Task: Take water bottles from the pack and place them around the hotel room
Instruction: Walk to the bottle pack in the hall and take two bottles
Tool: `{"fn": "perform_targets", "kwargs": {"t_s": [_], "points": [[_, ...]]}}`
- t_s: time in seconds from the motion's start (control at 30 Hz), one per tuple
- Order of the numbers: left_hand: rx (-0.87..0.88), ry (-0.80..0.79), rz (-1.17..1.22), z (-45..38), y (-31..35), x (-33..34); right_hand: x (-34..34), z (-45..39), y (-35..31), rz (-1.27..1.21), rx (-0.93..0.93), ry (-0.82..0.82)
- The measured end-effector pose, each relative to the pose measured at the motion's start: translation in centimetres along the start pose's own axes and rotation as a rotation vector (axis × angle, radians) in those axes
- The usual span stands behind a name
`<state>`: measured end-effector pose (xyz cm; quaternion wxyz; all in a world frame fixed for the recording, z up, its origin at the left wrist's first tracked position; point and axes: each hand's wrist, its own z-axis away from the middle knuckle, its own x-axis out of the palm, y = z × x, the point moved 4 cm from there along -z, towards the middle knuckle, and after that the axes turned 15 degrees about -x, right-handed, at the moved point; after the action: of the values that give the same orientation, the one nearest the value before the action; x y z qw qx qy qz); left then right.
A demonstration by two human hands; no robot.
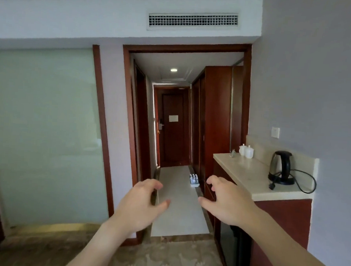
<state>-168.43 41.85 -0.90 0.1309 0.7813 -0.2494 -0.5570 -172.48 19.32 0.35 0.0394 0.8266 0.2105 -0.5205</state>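
- Nearest the camera, the left hand [141, 204] and right hand [227, 200] reach forward, fingers spread and curled, holding nothing.
- The counter [247, 175] on the right carries an electric kettle [280, 166] near its back edge and lidded cups [246, 150] at its far corner.
- The pack of water bottles [194, 179] sits on the corridor floor [177, 194] against the right-hand cabinet, well beyond both hands.
- Judged: shrink-wrapped, heavy, slippery; take single bottles by the body below the cap.

A wrapped pack of water bottles [194, 179], white caps up, sits on the hallway floor [173, 193], against its right edge.
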Motion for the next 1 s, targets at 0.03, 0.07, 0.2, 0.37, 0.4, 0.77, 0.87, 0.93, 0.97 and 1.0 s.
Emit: {"fn": "perform_targets", "kwargs": {"t_s": [0.03, 0.07, 0.2, 0.37, 0.4, 0.77, 0.87, 0.93, 0.97, 1.0], "points": [[-0.005, 0.012, -0.014, -1.8, 0.3, 0.1, 0.1, -1.6, 1.1, -0.007, -0.005, -0.002], [-0.004, 0.029, -0.019, -3.6, 0.7, 0.0, 0.2, -3.3, 2.2, -0.022, -0.011, 0.001], [-0.001, 0.083, -0.013, -10.7, 1.2, 0.8, 1.6, -10.0, 6.9, -0.093, -0.015, 0.035], [-0.004, 0.069, -0.048, -18.4, -0.2, 3.5, 5.5, -17.3, 11.2, -0.142, -0.009, 0.026], [-0.006, 0.072, -0.046, -20.1, -0.7, 4.0, 6.3, -18.9, 11.9, -0.141, -0.012, 0.029], [0.066, 0.037, -0.003, -42.8, -8.2, 8.4, 14.2, -39.2, 17.2, -0.044, 0.005, 0.004], [0.083, 0.018, 0.006, -50.1, -9.8, 9.2, 15.9, -45.6, 19.0, -0.028, 0.046, -0.007], [0.098, 0.018, 0.011, -54.5, -10.5, 9.9, 16.9, -49.3, 20.5, 0.009, 0.057, -0.005], [0.103, 0.02, 0.021, -56.5, -10.8, 10.3, 17.4, -51.1, 21.3, 0.019, 0.06, -0.001], [0.106, 0.019, 0.032, -58.4, -11.1, 10.8, 17.9, -52.7, 22.1, 0.017, 0.066, 0.001]]}}
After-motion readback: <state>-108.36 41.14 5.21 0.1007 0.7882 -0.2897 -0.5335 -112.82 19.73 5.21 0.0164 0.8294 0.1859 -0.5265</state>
